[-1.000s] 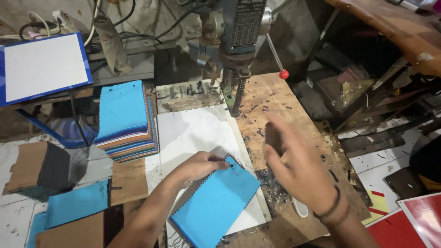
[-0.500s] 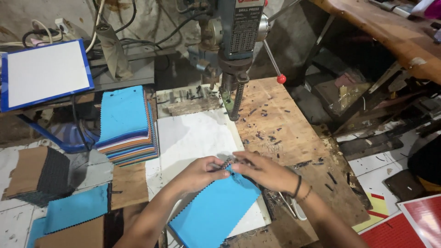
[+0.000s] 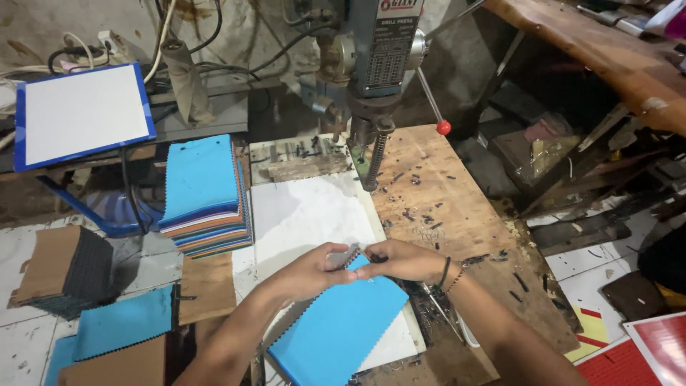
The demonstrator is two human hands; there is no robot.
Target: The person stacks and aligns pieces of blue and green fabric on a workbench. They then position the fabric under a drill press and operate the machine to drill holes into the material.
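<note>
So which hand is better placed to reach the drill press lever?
Probably the right hand: it lies on the side of the red-knobbed lever, while the left hand pinches the blue swatch stack.

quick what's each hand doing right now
Left hand: closed on the top corner of the blue swatch stack.
Right hand: pinching the same corner.

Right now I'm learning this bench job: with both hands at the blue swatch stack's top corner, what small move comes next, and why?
Probably slide the blue swatch stack up under the drill press: the left hand and right hand pinch its top corner, which lies short of the bit.
</note>
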